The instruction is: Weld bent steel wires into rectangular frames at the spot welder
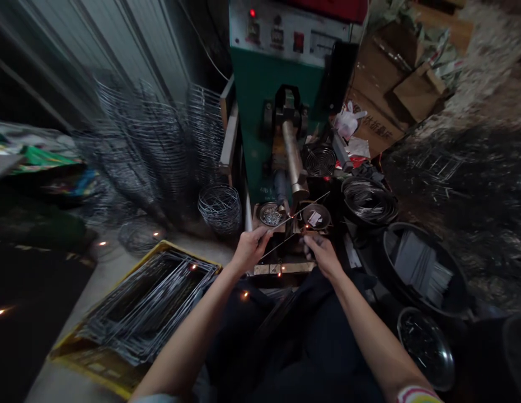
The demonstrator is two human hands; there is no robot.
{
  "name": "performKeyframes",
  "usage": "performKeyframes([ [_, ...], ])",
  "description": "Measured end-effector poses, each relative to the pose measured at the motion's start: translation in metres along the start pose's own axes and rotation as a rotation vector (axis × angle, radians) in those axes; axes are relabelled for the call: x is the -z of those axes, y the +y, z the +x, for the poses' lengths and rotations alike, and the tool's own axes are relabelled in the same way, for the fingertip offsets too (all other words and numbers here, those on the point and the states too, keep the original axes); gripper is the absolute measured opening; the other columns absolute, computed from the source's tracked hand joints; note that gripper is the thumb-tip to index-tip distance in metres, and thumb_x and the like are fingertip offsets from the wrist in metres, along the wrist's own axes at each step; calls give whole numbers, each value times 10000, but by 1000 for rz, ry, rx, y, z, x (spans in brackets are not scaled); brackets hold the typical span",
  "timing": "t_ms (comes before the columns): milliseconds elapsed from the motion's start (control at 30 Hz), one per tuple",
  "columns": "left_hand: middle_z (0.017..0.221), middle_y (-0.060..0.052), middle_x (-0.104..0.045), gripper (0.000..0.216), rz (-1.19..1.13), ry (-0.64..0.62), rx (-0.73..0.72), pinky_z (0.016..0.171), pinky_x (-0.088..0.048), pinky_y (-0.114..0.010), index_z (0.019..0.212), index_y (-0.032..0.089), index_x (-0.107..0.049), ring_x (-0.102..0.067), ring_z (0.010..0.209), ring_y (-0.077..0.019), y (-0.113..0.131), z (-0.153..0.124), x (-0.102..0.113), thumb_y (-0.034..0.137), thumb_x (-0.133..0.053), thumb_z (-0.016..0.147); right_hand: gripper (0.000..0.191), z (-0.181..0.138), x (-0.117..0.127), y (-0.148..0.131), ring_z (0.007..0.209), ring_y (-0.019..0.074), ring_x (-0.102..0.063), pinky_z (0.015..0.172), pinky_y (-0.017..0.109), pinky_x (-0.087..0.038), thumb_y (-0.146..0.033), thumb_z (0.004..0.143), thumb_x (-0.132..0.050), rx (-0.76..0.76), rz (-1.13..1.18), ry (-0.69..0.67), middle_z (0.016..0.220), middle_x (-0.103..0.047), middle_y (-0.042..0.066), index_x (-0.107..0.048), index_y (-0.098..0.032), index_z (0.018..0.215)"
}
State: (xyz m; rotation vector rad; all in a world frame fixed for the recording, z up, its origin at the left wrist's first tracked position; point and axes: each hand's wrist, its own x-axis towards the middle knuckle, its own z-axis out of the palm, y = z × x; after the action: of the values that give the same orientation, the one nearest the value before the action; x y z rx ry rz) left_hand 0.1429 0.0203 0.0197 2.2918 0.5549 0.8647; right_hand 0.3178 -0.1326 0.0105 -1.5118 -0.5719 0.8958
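My left hand (249, 247) is closed in a pinch on a thin metal wire (294, 215) that runs up and right toward the electrode of a green welding machine (268, 84). My right hand (321, 252) is closed on another thin wire piece that crosses the first near a small glowing spark (290, 215). Both hands sit just in front of the machine's cylindrical arm (294, 157). Orange sparks lie scattered on the floor around them.
A yellow crate (92, 358) of bent wire frames lies at lower left. Stacked wire baskets (159, 145) stand at left, one small basket (220, 207) by the machine. Coiled wire (369, 201), a black tub of grey sheets (419, 268) and a metal bowl (426, 347) sit at right.
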Motion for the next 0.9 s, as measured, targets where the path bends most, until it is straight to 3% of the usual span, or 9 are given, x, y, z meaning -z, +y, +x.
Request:
performKeyframes([
  [200, 582, -5, -576, 303, 248, -150, -175, 520, -328, -230, 784, 174, -595, -530, 521, -127, 3, -20, 15, 322, -418, 980, 463, -71, 16, 63, 508, 126, -524, 472, 230, -386, -643, 765, -626, -155, -364, -288, 614, -587, -2, -608, -181, 739],
  [333, 588, -10, -585, 271, 332, -135, 5, 511, -323, -239, 748, 181, -604, -516, 521, -132, -17, -82, 68, 314, -472, 944, 420, -96, 18, 100, 727, 202, -623, 660, 291, -487, -598, 844, -553, -94, -552, -513, 795, -675, 43, -651, -190, 838],
  [400, 613, -11, -604, 238, 259, 68, 239, 536, -345, -235, 747, 175, -633, -518, 551, -128, -32, -129, 102, 299, -520, 916, 381, -99, 18, 110, 836, 228, -645, 756, 310, -491, -556, 873, -540, -58, -643, -588, 878, -701, 48, -667, -198, 887],
  [500, 643, -5, -612, 176, -119, 714, 676, 539, -370, -221, 764, 150, -668, -522, 591, -123, -61, -201, 143, 314, -669, 827, 341, -99, 18, 114, 923, 243, -656, 829, 323, -480, -513, 902, -522, -21, -740, -639, 981, -715, 49, -678, -216, 960],
  [533, 575, 21, -554, 192, -271, 966, 784, 493, -343, -215, 759, 142, -663, -469, 525, -105, -72, -222, 152, 325, -710, 794, 338, -99, 18, 114, 926, 244, -658, 830, 324, -480, -509, 907, -515, -10, -761, -638, 997, -716, 50, -678, -220, 973],
  [600, 467, 88, -361, 259, -407, 1227, 891, 417, -267, -202, 801, 148, -634, -299, 406, -71, -95, -258, 159, 402, -658, 840, 341, -97, 17, 112, 919, 243, -663, 817, 321, -486, -512, 909, -508, 10, -797, -631, 1008, -718, 51, -679, -226, 985],
  [700, 471, 122, -229, 336, -470, 1381, 1001, 377, -216, -187, 827, 158, -572, -165, 367, -52, -124, -295, 151, 477, -529, 924, 340, -95, 15, 110, 911, 241, -667, 802, 320, -491, -514, 916, -496, 29, -845, -645, 999, -720, 46, -675, -234, 984],
  [800, 610, 60, -471, 308, -501, 1433, 1151, 424, -361, -186, 917, 135, -582, -380, 432, -54, -144, -313, 127, 433, -516, 954, 331, -97, 14, 109, 919, 245, -669, 803, 324, -496, -509, 921, -484, 36, -871, -653, 979, -723, 45, -668, -238, 969],
  [900, 986, -55, -633, 292, -465, 1352, 1276, 652, -548, -298, 1114, 136, -594, -619, 761, -139, -151, -321, 103, 368, -565, 940, 305, -101, 14, 108, 918, 251, -675, 798, 324, -500, -490, 917, -490, 53, -892, -634, 983, -725, 51, -661, -242, 965],
])
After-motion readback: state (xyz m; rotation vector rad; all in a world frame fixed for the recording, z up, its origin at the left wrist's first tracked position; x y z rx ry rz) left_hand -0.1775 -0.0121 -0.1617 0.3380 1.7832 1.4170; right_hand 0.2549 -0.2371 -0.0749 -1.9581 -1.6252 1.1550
